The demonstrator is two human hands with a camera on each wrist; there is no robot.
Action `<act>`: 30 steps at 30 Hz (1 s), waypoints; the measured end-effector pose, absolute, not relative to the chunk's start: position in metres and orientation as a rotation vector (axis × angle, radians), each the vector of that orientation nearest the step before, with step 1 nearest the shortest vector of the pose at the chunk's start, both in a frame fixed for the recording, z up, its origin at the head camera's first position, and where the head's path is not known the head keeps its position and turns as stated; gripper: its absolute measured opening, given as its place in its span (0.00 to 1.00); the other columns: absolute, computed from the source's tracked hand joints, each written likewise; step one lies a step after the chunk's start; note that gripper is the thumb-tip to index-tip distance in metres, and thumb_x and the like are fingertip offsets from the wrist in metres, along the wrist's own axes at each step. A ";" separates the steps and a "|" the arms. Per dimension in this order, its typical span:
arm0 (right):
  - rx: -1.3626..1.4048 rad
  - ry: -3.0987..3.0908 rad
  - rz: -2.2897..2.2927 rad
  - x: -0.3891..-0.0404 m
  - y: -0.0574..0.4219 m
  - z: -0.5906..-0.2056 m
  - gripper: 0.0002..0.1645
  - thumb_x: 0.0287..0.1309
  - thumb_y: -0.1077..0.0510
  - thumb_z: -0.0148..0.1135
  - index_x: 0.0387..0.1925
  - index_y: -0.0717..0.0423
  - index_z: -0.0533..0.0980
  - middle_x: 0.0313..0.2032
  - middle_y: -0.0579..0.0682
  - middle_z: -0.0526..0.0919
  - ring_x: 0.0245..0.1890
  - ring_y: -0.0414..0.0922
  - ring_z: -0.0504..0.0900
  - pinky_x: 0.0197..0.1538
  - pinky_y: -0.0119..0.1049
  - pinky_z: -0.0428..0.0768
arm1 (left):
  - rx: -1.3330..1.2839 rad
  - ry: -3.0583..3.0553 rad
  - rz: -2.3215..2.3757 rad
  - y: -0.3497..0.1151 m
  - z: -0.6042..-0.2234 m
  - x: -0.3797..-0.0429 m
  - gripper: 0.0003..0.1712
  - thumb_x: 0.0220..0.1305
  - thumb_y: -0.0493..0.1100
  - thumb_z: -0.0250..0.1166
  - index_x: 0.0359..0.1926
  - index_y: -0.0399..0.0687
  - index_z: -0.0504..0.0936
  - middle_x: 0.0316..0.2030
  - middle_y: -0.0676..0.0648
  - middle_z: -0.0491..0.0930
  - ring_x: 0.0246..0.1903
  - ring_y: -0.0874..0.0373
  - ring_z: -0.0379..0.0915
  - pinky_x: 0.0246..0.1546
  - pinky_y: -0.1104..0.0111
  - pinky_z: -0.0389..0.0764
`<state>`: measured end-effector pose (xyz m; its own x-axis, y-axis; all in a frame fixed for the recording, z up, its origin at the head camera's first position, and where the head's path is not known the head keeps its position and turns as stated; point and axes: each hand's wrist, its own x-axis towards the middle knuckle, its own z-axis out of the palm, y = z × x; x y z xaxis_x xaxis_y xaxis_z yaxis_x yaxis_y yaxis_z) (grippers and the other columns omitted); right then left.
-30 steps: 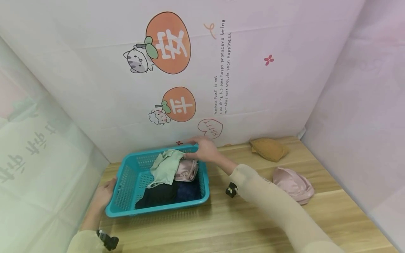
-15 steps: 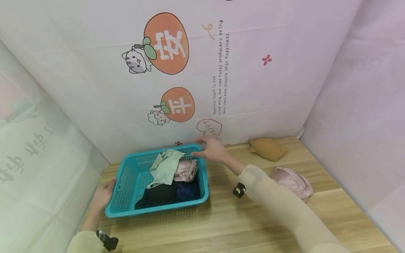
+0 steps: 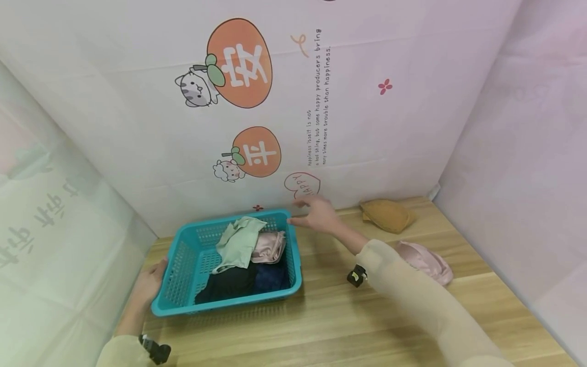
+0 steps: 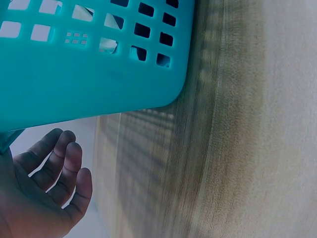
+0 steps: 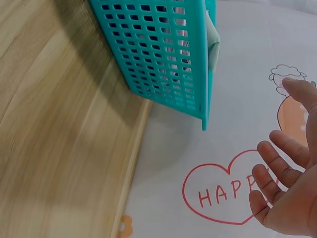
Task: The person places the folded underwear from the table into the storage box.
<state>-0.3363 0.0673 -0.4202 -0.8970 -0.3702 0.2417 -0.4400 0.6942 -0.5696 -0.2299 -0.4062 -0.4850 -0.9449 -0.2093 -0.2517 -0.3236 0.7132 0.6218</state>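
A teal plastic laundry basket (image 3: 183, 309) stands on the wooden table. In it lie a pale green garment (image 3: 238, 244), a folded pink satin garment (image 3: 269, 246), a black cloth (image 3: 229, 284) and a navy cloth (image 3: 270, 278). My left hand (image 3: 149, 283) holds the basket's left rim; in the left wrist view its four fingers curve loosely below the rim and the thumb is hidden. Just outside the far right corner, my right hand (image 3: 318, 215) is raised and holds nothing. The right wrist view shows its fingers spread apart from the basket.
Right of the basket, a mustard-brown bra cup (image 3: 388, 215) lies near the back wall. A pink satin piece (image 3: 424, 261) sits closer, partly behind the right sleeve (image 3: 403, 285). Printed white cloth walls (image 3: 357, 132) surround the table (image 3: 321, 326) at the back and sides.
My right hand has withdrawn from over the green and pink garments, moving right past the basket's far corner. The left hand and the basket have stayed nearly in place.
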 end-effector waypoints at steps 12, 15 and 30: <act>0.612 -2.771 1.002 -0.335 0.089 -0.419 0.39 0.50 0.37 0.74 0.60 0.51 0.78 0.55 0.51 0.83 0.59 0.52 0.77 0.63 0.53 0.75 | -0.444 2.742 1.045 -0.405 -0.482 -0.232 0.57 0.71 0.74 0.20 0.74 0.28 0.55 0.69 0.22 0.59 0.67 0.25 0.59 0.63 0.36 0.66; 0.605 -2.774 0.998 -0.336 0.097 -0.421 0.39 0.51 0.37 0.74 0.61 0.51 0.77 0.55 0.51 0.83 0.59 0.52 0.77 0.63 0.54 0.75 | -0.443 2.744 1.040 -0.405 -0.483 -0.232 0.56 0.71 0.74 0.20 0.73 0.28 0.55 0.69 0.22 0.59 0.67 0.25 0.59 0.63 0.36 0.66; 0.509 -2.802 1.036 -0.334 0.129 -0.422 0.38 0.53 0.37 0.72 0.61 0.53 0.77 0.57 0.55 0.82 0.60 0.56 0.78 0.62 0.54 0.78 | -0.422 2.776 1.047 -0.408 -0.488 -0.230 0.56 0.72 0.73 0.23 0.72 0.26 0.57 0.67 0.21 0.62 0.65 0.25 0.62 0.60 0.38 0.71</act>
